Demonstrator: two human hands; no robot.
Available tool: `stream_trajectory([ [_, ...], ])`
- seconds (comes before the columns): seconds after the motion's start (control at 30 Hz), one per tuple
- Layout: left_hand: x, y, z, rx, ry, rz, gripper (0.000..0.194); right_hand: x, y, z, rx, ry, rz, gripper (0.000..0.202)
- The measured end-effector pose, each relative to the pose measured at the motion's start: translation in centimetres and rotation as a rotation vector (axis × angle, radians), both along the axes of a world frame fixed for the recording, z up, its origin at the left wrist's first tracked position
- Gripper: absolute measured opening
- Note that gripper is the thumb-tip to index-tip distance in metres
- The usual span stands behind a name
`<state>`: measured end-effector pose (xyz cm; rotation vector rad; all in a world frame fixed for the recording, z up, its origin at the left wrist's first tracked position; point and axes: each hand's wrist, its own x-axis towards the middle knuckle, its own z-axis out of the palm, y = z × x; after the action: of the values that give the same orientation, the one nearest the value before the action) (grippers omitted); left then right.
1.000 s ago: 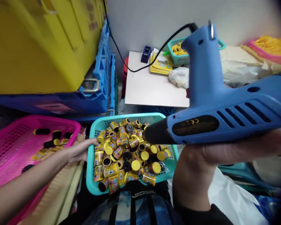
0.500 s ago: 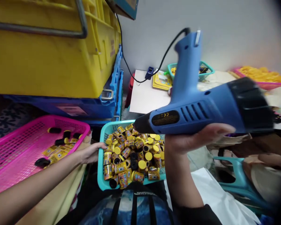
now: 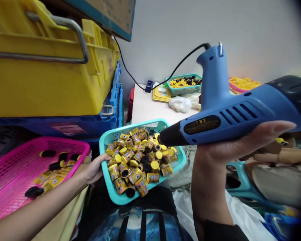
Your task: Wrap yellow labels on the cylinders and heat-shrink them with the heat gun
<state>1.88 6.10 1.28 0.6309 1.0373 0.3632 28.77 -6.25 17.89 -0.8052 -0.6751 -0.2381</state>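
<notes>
My right hand [image 3: 230, 144] is wrapped round a blue heat gun [image 3: 215, 113], held with its handle pointing up. Its black nozzle points left and down, over the right part of a turquoise basket [image 3: 120, 199]. Inside the basket lie many small labelled jars [image 3: 135, 174], some with yellow lids and some showing dark ends. My left hand [image 3: 95, 168] grips the basket's left rim, the thumb on top and the other fingers partly hidden below. The basket is tilted above my lap.
At left stands a pink basket [image 3: 12, 180] with black and yellow pieces, below stacked yellow [image 3: 40, 87] and blue crates [image 3: 65, 125]. A white table [image 3: 147, 108] ahead bears another turquoise basket [image 3: 185, 89] and plastic bags. A black cord [image 3: 175, 69] runs from the heat gun.
The basket has tilted, its right side swinging round and its jars shifting a little. The heat gun has moved right in view, with its nozzle still over the jars. The view has shifted too.
</notes>
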Motion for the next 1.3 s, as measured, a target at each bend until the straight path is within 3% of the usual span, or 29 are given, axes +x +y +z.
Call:
stream_trajectory([
  [0.13,3.1,-2.1,-0.9,-0.02,-0.129,0.242,0.04,1.7,-0.3,0.6,0.154,-0.059,-0.07,0.054],
  [0.23,6.9,-4.9,-2.8,-0.021,-0.192,0.292,0.04,2.3,0.8,0.0,0.148,-0.066,-0.053,0.057],
  [0.33,9.4,-7.5,-4.2,-0.042,-0.237,0.23,0.034,2.4,1.9,-1.1,0.179,-0.052,-0.099,0.063],
  [0.37,9.5,-8.1,-4.3,-0.055,-0.23,0.153,0.032,2.4,2.1,-1.5,0.172,-0.026,-0.114,0.067],
  [0.43,8.4,-8.3,-4.0,-0.061,-0.147,-0.117,0.035,2.2,2.6,-2.1,0.138,0.038,-0.117,0.074],
  [0.5,6.3,-7.0,-3.0,-0.026,-0.018,-0.386,0.039,2.1,2.9,-2.5,0.085,0.086,-0.075,0.08],
  [0.53,5.2,-5.7,-2.3,0.009,0.037,-0.456,0.039,2.0,3.0,-2.7,0.059,0.103,-0.047,0.082],
  [0.63,4.2,-0.2,0.0,0.157,0.105,-0.334,0.036,1.9,3.3,-3.1,0.02,0.132,-0.029,0.074],
  [0.73,7.5,6.1,1.1,0.264,0.126,-0.167,0.029,1.8,3.6,-3.2,0.035,0.154,-0.021,0.058],
  [0.8,11.1,9.4,1.1,0.24,0.13,-0.189,0.028,1.9,3.5,-3.2,0.039,0.143,0.007,0.056],
  [0.9,15.8,12.2,0.5,0.14,0.166,-0.284,0.028,2.3,3.2,-3.5,0.063,0.067,-0.037,0.062],
  [0.97,17.2,12.6,0.0,0.116,0.212,-0.295,0.028,2.7,2.8,-3.7,0.089,0.032,-0.106,0.068],
  [1.03,17.1,11.8,-0.7,0.136,0.249,-0.24,0.028,3.1,2.5,-4.0,0.109,0.021,-0.155,0.062],
  [1.1,15.9,9.5,-1.6,0.171,0.271,-0.135,0.028,3.4,2.4,-4.2,0.121,0.016,-0.185,0.049],
  [1.17,14.2,5.7,-2.7,0.189,0.279,-0.008,0.026,3.5,2.5,-4.2,0.118,0.032,-0.183,0.048],
  [1.3,11.3,-4.3,-4.7,0.119,0.234,0.211,0.026,2.7,2.6,-3.8,0.073,0.074,-0.129,0.063],
])
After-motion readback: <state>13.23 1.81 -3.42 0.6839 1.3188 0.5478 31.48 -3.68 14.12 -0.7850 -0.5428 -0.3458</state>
